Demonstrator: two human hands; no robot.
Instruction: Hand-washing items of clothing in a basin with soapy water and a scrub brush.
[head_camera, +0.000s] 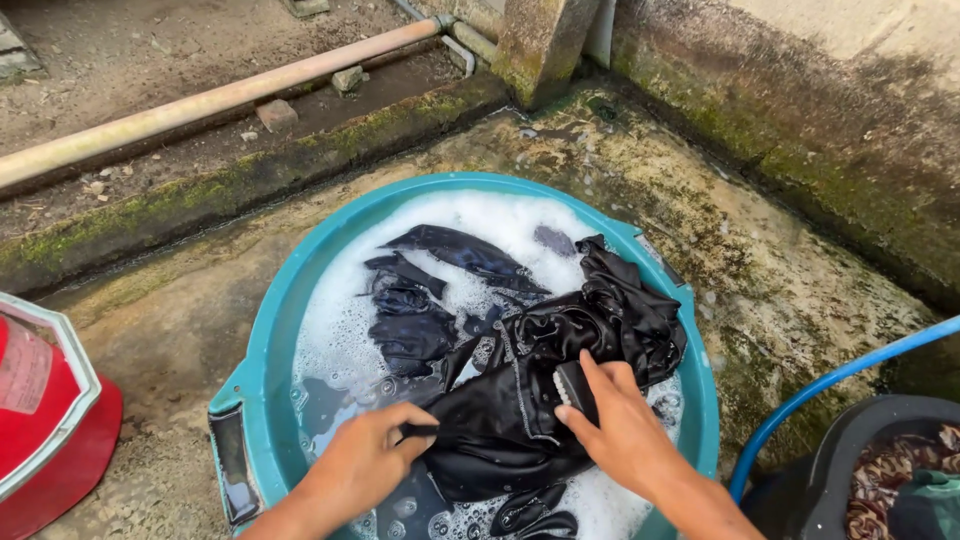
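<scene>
From the head camera, a teal basin (262, 380) full of soapy water sits on a mossy concrete floor (780, 300), with a dark wet garment (520, 400) heaped across its near side, partly above the foam. The left hand (365, 462) is closed in a pinch on a fold of the garment at its left edge, holding it down. The right hand (625, 430) is curled around a small scrubbing brush (572, 388), its bristles pressed onto the cloth near a line of stitching. More dark cloth (415, 320) floats in the suds farther back. A red bucket (50, 440) stands at the left, a dark tub (880, 470) with patterned cloth at the right, and a blue hose (830, 385) arcs towards it. As I judge it, the soapy brush could slip out of the wet grip, or hard scrubbing could snag the stitching; the slick, mossy floor around the basin also looks like a slipping risk.
</scene>
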